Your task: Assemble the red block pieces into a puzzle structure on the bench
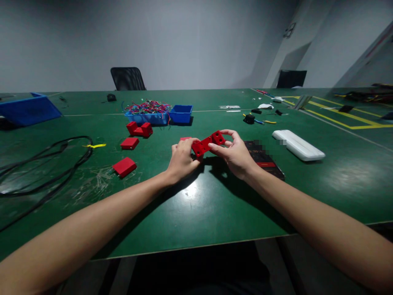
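The left hand (183, 162) and right hand (236, 155) grip the holed red block (203, 145) by opposite ends above the surface (196, 221), apparently a handling or inspecting step, so turning it seems to call for steady, matched pressure.

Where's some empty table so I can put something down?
There's bare green table between the left forearm and right forearm, down to its near edge, and more to the right of the white case. It's crowded on the left, with black cables and red blocks, and beside the right hand, where a dark flat device lies.
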